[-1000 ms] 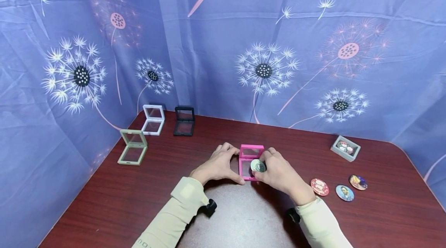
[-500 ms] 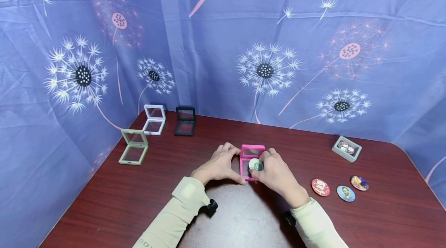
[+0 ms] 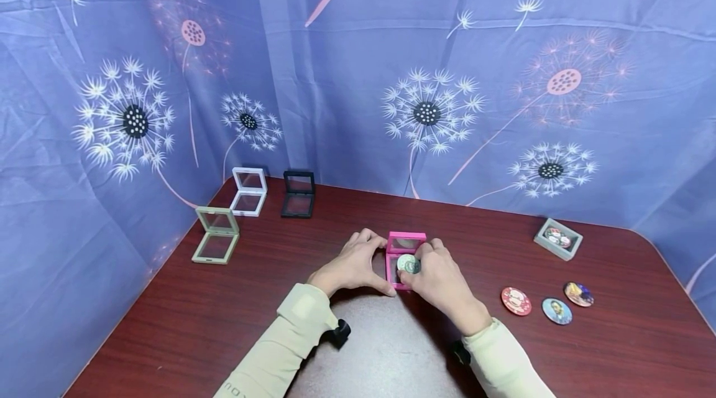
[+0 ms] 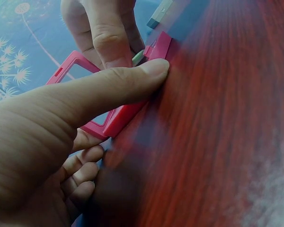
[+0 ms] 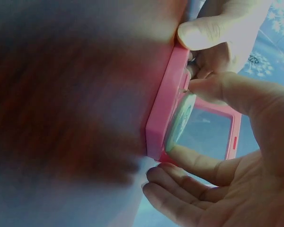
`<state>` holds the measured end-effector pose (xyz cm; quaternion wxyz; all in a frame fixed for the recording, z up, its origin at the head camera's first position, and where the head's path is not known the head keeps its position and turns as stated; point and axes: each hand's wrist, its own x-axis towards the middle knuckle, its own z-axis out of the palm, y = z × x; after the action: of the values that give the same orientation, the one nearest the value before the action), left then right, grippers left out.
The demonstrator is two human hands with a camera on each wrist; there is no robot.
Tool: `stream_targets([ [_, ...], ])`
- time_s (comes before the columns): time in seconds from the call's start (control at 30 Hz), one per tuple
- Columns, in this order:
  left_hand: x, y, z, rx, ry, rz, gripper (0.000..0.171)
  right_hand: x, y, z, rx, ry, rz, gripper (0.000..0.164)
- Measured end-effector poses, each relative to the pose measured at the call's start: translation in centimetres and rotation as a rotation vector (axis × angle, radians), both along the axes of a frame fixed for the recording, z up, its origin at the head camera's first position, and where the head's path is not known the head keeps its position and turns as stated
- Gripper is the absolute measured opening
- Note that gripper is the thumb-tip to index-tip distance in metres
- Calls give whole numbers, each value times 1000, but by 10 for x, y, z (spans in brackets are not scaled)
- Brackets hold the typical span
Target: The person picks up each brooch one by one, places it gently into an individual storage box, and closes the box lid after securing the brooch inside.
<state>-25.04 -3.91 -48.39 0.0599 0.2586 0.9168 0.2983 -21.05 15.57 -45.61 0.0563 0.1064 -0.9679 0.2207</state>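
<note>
A pink display case (image 3: 393, 273) stands unfolded on the table, its clear-windowed lid (image 3: 407, 242) raised at the back. My left hand (image 3: 354, 266) grips its left side, thumb at the front edge and fingers toward the hinge. Between the thumb and index finger of my right hand (image 3: 444, 280) is a pale green round badge (image 3: 408, 263), pinched by its edges. In the right wrist view the badge (image 5: 181, 120) lies slightly tilted, low over the case's clear film. Whether it touches the film I cannot tell.
Unfolded green (image 3: 215, 249), white (image 3: 248, 204) and black (image 3: 298, 205) cases stand at the left back. On the right lie a red badge (image 3: 516, 301), a portrait badge (image 3: 557, 311) and a dark yellow-blue one (image 3: 578, 294). Behind them, a grey box (image 3: 558, 239) holds small round pieces.
My right hand has moved a little left with the badge, bringing it nearer the middle of the pink case. The left hand keeps its grip on the case.
</note>
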Motion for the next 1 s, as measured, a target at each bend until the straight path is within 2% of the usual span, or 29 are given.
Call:
stream_targets([
  [0.3,2,-1,2,-1,-29,2,89,2,-5,-1,-1,-14,-13,42],
  [0.73,2,0,3,-14,-24,9,92,2,-9,1,19,1,-22,42],
  [1.0,2,0,3,-29,-23,11,94,1,-12,1,20,-29,-32,43],
])
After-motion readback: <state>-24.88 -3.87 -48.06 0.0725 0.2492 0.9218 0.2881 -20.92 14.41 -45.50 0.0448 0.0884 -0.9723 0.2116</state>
